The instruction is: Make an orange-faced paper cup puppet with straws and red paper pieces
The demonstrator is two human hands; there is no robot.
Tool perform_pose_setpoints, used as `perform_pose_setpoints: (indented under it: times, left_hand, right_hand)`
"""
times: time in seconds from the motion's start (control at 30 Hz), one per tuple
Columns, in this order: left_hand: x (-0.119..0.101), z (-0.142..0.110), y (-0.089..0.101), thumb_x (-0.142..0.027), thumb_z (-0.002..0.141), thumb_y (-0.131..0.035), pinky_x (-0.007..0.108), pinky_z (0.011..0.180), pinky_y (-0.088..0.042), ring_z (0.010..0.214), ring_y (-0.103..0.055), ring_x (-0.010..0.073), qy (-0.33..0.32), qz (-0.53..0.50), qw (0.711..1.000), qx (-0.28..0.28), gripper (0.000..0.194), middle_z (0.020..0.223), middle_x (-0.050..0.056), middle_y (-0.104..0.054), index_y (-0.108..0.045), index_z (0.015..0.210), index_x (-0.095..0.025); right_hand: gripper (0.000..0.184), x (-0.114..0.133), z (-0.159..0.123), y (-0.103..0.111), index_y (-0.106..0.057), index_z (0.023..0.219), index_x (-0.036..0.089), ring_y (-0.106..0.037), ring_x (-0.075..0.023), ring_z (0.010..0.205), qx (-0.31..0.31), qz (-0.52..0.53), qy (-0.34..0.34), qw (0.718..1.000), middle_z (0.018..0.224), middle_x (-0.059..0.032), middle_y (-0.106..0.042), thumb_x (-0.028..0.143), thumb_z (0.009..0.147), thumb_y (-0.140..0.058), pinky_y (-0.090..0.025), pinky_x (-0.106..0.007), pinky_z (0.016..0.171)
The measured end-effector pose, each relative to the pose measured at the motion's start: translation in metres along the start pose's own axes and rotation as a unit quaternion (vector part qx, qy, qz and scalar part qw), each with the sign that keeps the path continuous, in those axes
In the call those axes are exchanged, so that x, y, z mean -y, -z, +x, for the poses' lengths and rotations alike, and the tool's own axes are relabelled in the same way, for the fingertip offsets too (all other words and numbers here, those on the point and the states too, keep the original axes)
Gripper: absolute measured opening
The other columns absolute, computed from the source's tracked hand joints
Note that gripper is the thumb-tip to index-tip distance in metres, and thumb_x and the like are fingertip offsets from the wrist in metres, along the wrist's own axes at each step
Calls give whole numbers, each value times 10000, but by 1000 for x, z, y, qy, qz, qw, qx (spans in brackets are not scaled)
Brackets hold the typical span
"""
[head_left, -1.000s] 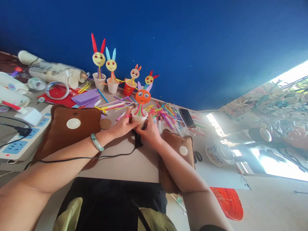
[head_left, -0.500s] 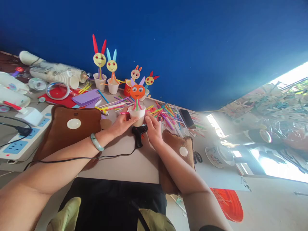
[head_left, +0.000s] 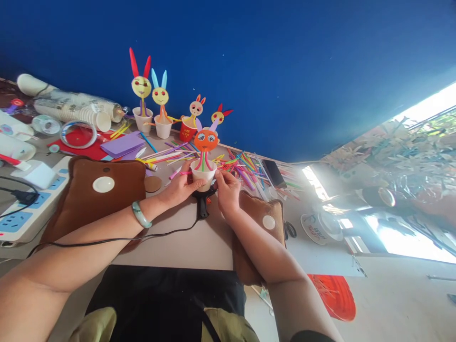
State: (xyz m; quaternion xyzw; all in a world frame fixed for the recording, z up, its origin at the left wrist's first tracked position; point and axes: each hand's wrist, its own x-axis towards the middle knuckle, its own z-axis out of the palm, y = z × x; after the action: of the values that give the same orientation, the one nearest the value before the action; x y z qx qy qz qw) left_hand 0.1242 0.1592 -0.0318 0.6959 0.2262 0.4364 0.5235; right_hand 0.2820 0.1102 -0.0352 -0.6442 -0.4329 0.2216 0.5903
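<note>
A white paper cup (head_left: 204, 180) bears an orange rabbit face (head_left: 205, 140) with drawn eyes and lilac ears, on a stem of pink and green pipe cleaners (head_left: 203, 160). My left hand (head_left: 181, 185) grips the cup from its left, thumb across the front. A pink pipe cleaner end sticks out near those fingers. At the cup's right rim my right hand (head_left: 228, 189) is closed in a pinch; what lies between its fingertips is too small to make out. Just below the cup, a black corded glue gun (head_left: 202, 207) lies on the table, partly hidden.
Behind stand several finished rabbit cups (head_left: 163, 127) along the blue wall. Loose pipe cleaners (head_left: 245, 166) and a phone (head_left: 274, 173) lie to the right. Brown cushions (head_left: 107, 204) flank the work area. A power strip (head_left: 21, 213) sits left; the gun's cord crosses my left forearm.
The cup has tipped slightly and come a little lower. My right fingers have drawn into a pinch at its right rim. The glue gun's handle now points more straight toward me.
</note>
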Motion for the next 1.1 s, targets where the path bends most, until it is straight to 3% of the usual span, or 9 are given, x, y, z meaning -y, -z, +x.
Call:
perform_pose_setpoints:
  times: [0.1,0.3,0.43,0.53,0.6,0.73,0.93,1.03,1.1]
  left_hand:
    - [5,0,1,-522,860,-675,438,1053,-492,1104,-681,274,3,22,1000,5,602,1144,111,-731,-528,1342,-193]
    - [18,0,2,-503,830,-714,415,1055,-500,1277,-584,286,-5,30,999,16,608,1358,123,-623,-537,1337,-220]
    - [18,4,8,-493,813,-728,395,996,-534,1201,-632,283,10,18,1000,17,584,1300,116,-662,-560,1299,-218]
    - [19,11,19,-496,784,-739,382,938,-554,1122,-667,277,20,20,999,-28,558,1239,114,-693,-592,1237,-204]
    - [22,17,28,-499,736,-766,399,930,-551,1084,-673,275,27,28,995,-87,593,1206,129,-703,-601,1209,-181]
    - [31,26,42,-451,635,-828,412,907,-560,1033,-680,274,62,4,984,-168,625,1133,124,-728,-622,1153,-170]
    - [30,24,42,-345,606,-840,408,887,-577,998,-686,264,84,-42,977,-193,529,1085,91,-741,-635,1069,-191]
    - [31,24,40,-335,582,-840,429,903,-571,1004,-684,278,97,-35,976,-191,547,1078,96,-741,-641,1066,-174]
    - [34,25,40,-327,565,-842,444,925,-561,1020,-680,285,101,-22,974,-200,556,1077,92,-742,-641,1062,-180]
  right_hand:
    - [327,3,0,2,-702,809,194,-498,-128,523,3,-13,3,1000,600,14,-587,512,820,-627,-424,-262,516]
    - [275,6,-2,4,-679,760,193,-521,-123,522,6,-33,25,999,614,13,-600,456,818,-625,-442,-263,526]
    - [302,8,-1,6,-710,791,186,-534,-130,525,29,-43,36,998,576,17,-583,467,844,-613,-454,-271,544]
    - [302,10,3,9,-745,892,184,-569,-137,549,69,-49,32,996,626,5,-642,456,845,-625,-485,-285,587]
    - [288,12,5,11,-744,934,181,-585,-136,555,82,-47,34,995,688,-7,-680,428,835,-634,-496,-292,596]
    - [247,19,3,16,-707,891,194,-594,-138,576,60,-56,72,994,723,-9,-685,423,836,-632,-503,-298,604]
    - [373,23,-4,21,-554,681,222,-517,-132,526,13,-49,118,992,610,10,-594,546,838,-650,-452,-286,534]
    - [449,19,-4,21,-487,606,226,-508,-137,535,36,-91,129,987,550,14,-538,558,898,-566,-451,-293,561]
    - [333,16,-4,19,-589,715,218,-549,-151,590,74,-131,142,978,608,6,-588,489,907,-564,-484,-306,624]
